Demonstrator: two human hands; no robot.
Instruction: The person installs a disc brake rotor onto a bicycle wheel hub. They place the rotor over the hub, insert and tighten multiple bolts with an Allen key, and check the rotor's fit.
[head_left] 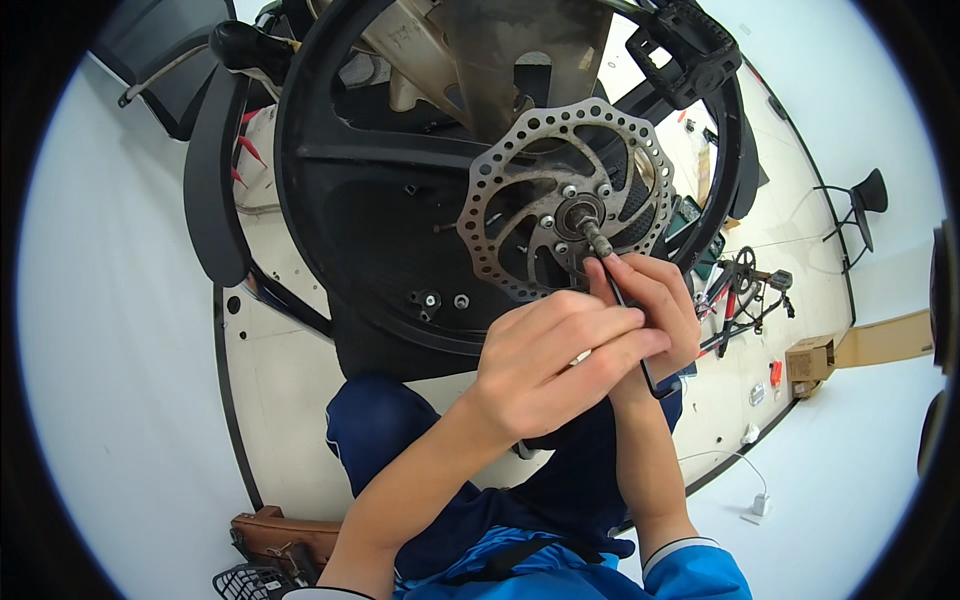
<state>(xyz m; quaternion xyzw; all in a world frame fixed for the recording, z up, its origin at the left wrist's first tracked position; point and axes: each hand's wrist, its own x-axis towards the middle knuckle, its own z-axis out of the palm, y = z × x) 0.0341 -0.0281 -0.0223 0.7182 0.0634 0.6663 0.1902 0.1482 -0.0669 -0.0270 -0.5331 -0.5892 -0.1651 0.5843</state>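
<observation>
In front of me a black spoked wheel (312,235) lies on a black surface (385,260). At its hub sits a silver disc brake rotor (487,190), and several small bolts ring the centre. A threaded axle (597,236) sticks out toward me. My right hand (662,305) is closed, its fingertips at the axle's end, with a thin black hex key (648,376) in its grip. Beside it my left hand (560,358) is closed too, fingertips against the same key. The fingers partly hide the key's shaft.
A small black bracket (428,303) and a nut (461,301) lie inside the wheel. A black pedal (683,52) juts out above right. Further right are a bicycle frame with cranks (745,290), a cardboard box (808,358) and a black chair (866,205). A brown bag (290,535) is at lower left.
</observation>
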